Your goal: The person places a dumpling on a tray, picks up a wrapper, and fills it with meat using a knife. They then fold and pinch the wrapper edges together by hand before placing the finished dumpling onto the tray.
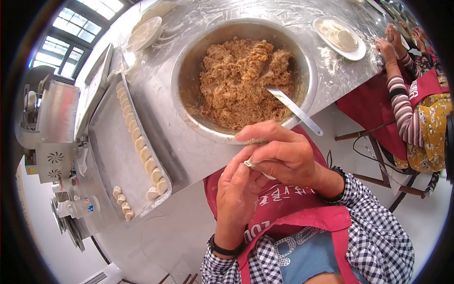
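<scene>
Both my hands meet over my red apron, just in front of a big metal bowl (308, 94) of brown minced filling (241, 78). Between my fingertips shows the pale pinched edge of a dumpling (248, 163); most of it is hidden by the fingers. My left hand (239, 189) is closed around it from the left. On the other side my right hand (286, 154) pinches its edge with thumb and fingers. A flat metal spatula (295, 111) stands in the filling, its handle over the bowl's near right rim.
Left of the bowl, a metal tray (113, 146) holds a long row of dumplings (139, 144) and a short row (124, 204). Round wrappers (340, 37) lie on a white plate (358, 53). Another plate (144, 34) stands back left. A co-worker's hands (388, 45) are at the right.
</scene>
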{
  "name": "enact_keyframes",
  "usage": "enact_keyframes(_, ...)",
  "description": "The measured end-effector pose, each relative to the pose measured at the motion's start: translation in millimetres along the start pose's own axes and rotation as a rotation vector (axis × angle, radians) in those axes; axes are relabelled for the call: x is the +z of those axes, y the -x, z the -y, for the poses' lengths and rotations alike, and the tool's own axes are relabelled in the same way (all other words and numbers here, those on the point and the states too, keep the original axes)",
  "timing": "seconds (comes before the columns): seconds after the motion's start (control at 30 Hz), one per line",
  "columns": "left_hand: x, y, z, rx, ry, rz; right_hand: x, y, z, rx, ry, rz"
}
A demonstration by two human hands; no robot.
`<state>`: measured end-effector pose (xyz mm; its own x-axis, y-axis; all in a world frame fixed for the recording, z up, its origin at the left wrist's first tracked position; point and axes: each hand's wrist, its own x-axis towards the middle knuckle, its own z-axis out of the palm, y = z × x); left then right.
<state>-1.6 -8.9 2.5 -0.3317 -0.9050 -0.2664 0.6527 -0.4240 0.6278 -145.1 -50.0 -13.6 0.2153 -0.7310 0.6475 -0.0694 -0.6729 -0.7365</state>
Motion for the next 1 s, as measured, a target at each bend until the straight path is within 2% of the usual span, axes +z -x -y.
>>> enact_keyframes(0.13, -13, -1, 2, -0.043, 0.094, 0.035, -1, -2, -1, -0.104, 0.044, 0.079)
enact_keyframes(0.3, -12, 1, 0, -0.002, -0.025, 0.035, 0, -3, 6, 0.070, -0.019, 0.068)
enact_keyframes(0.43, -13, 1, 0, -0.037, 0.016, 0.026, -4, -4, 5, 0.017, 0.010, 0.120)
enact_keyframes(0.63, -13, 1, -2, -0.086, 0.037, 0.037, -5, -2, 4, 0.079, -0.020, 0.127)
enact_keyframes(1.0, -8, 2, -2, -0.026, -0.019, 0.023, -1, -2, 7, 0.120, -0.042, 0.045)
